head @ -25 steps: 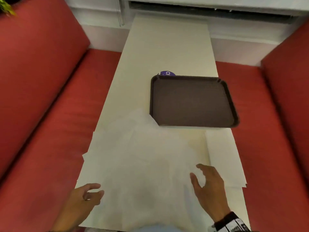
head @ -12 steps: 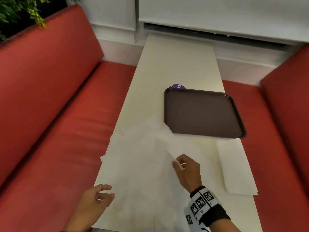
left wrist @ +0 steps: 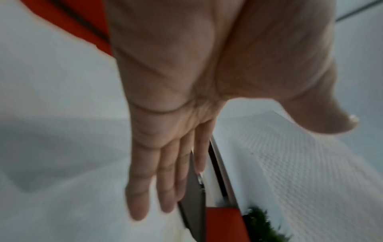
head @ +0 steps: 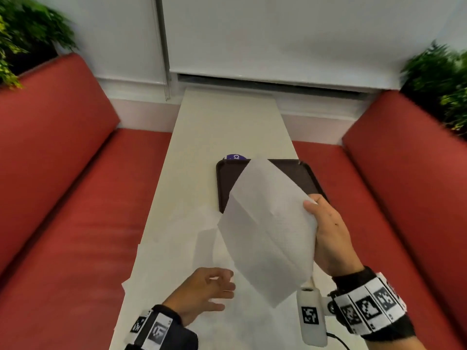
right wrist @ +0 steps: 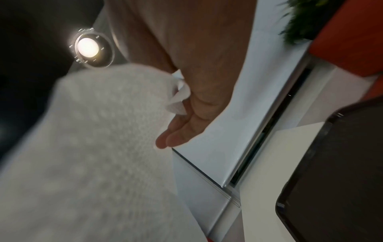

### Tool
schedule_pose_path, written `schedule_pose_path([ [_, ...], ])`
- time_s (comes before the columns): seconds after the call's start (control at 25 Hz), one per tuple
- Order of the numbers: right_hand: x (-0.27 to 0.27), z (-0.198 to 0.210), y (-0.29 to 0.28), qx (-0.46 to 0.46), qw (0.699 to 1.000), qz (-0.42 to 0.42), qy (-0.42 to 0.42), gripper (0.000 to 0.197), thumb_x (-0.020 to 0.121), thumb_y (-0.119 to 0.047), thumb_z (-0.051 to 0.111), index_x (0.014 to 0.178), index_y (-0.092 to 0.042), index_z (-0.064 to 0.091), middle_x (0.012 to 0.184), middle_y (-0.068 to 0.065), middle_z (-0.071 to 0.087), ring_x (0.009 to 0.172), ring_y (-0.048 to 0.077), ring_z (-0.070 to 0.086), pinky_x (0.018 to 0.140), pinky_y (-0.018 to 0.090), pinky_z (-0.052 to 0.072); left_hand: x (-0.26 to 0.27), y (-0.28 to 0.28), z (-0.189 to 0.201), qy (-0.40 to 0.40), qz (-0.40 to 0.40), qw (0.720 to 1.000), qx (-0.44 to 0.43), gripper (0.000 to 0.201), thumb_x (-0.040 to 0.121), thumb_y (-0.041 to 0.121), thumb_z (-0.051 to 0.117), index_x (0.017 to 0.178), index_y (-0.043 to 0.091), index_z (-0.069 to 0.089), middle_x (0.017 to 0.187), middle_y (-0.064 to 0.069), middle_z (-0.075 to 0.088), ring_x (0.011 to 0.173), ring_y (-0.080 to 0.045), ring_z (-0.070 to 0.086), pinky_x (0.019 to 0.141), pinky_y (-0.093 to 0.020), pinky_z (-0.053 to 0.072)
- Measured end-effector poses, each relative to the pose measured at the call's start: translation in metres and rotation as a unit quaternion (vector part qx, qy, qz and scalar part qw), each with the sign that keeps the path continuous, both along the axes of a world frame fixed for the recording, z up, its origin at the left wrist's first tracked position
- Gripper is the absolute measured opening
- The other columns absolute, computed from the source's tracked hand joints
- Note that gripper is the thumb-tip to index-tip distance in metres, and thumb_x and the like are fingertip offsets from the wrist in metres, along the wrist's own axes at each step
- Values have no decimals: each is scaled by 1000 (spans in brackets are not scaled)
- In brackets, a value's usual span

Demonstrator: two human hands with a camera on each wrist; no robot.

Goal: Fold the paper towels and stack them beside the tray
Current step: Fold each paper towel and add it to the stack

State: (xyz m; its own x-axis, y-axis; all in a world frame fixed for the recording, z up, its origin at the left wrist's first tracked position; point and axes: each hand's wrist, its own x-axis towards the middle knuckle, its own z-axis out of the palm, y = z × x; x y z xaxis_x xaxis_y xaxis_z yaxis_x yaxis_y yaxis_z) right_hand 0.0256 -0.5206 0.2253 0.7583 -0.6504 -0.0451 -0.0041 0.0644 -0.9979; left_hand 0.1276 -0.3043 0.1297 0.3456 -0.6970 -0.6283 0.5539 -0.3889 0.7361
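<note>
My right hand (head: 324, 231) pinches one white paper towel (head: 267, 228) by its right edge and holds it in the air above the table, in front of the dark brown tray (head: 228, 178). In the right wrist view the towel (right wrist: 93, 147) hangs from my thumb and fingers (right wrist: 176, 135). My left hand (head: 204, 291) hovers open, fingers spread, just left of the towel's lower corner; the left wrist view shows its palm (left wrist: 165, 114) flat with straight fingers. Several unfolded towels (head: 177, 248) lie spread on the table under both hands.
The narrow white table (head: 227, 122) runs between two red bench seats (head: 63, 198) to a wall with a blind. A purple disc (head: 235, 157) peeks out behind the tray. Green plants (head: 442, 79) stand behind the benches.
My right hand has lifted one towel off the pile and raised it toward the tray. My left hand has moved right, toward the towel. The head view has tilted up.
</note>
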Motion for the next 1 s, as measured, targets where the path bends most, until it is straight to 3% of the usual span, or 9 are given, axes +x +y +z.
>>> schedule_pose_path([
  [0.08, -9, -4, -2, 52, 998, -36, -13, 17, 96, -24, 47, 92, -8, 54, 95, 11, 58, 84, 25, 53, 71, 39, 43, -2, -19, 13, 62, 44, 991, -107, 38, 82, 28, 66, 114, 9, 58, 109, -19, 64, 97, -31, 65, 87, -47, 52],
  [0.24, -29, -15, -10, 100, 994, -48, -3, 7, 91, -17, 53, 88, -11, 51, 87, 12, 61, 71, 21, 60, 57, 32, 50, 13, -47, 42, -5, 86, 977, -196, 36, 80, 8, 67, 115, 4, 60, 111, -20, 67, 99, -34, 66, 79, -39, 57],
  [0.28, -34, -16, -15, 121, 992, -28, -18, 12, 85, -16, 61, 91, -11, 52, 87, 14, 64, 68, 21, 64, 53, 30, 51, 18, -49, 48, -28, 98, 975, -196, 33, 79, 5, 65, 111, 1, 62, 108, -21, 68, 96, -33, 66, 78, -36, 58],
  [0.36, -41, -13, -28, 139, 989, 32, -34, 48, 70, -22, 79, 109, -7, 57, 104, 17, 69, 85, 29, 69, 62, 33, 57, 28, -52, 58, -84, 103, 976, -175, 24, 81, 1, 60, 105, -4, 65, 102, -21, 70, 88, -29, 68, 73, -32, 58],
  [0.44, -43, -7, -36, 119, 989, 85, -11, 55, 73, -24, 79, 121, -5, 59, 117, 17, 67, 102, 33, 67, 73, 34, 58, 38, -51, 64, -134, 92, 974, -155, 22, 84, 0, 58, 104, -2, 65, 101, -18, 71, 86, -26, 69, 72, -31, 57],
  [0.56, -42, -1, -43, 74, 990, 120, 11, 49, 71, -33, 79, 109, -4, 69, 114, 17, 69, 103, 32, 67, 75, 31, 58, 45, -50, 73, -175, 102, 968, -147, 23, 85, 2, 58, 106, 3, 66, 102, -13, 72, 90, -25, 69, 75, -32, 56],
  [0.76, -41, 0, -40, 20, 985, 170, 27, 31, 80, -11, 59, 111, -4, 65, 112, 8, 71, 101, 23, 69, 77, 28, 57, 39, -50, 77, -208, 133, 955, -163, 21, 87, 0, 55, 105, 3, 67, 100, -14, 72, 86, -27, 70, 68, -29, 57],
  [0.88, -41, -3, -45, -12, 991, 130, 6, 20, 83, -8, 60, 99, -4, 71, 103, 11, 73, 95, 27, 70, 75, 30, 57, 37, -52, 75, -203, 129, 955, -176, 23, 84, 0, 57, 104, 4, 67, 100, -12, 73, 92, -29, 69, 72, -29, 58],
  [1.0, -43, -7, -52, -4, 994, 102, -26, 20, 82, -5, 60, 95, -7, 76, 101, 15, 73, 92, 29, 71, 73, 32, 58, 34, -55, 73, -164, 141, 954, -207, 23, 74, 10, 70, 96, 12, 73, 98, -7, 74, 92, -21, 70, 73, -26, 58],
])
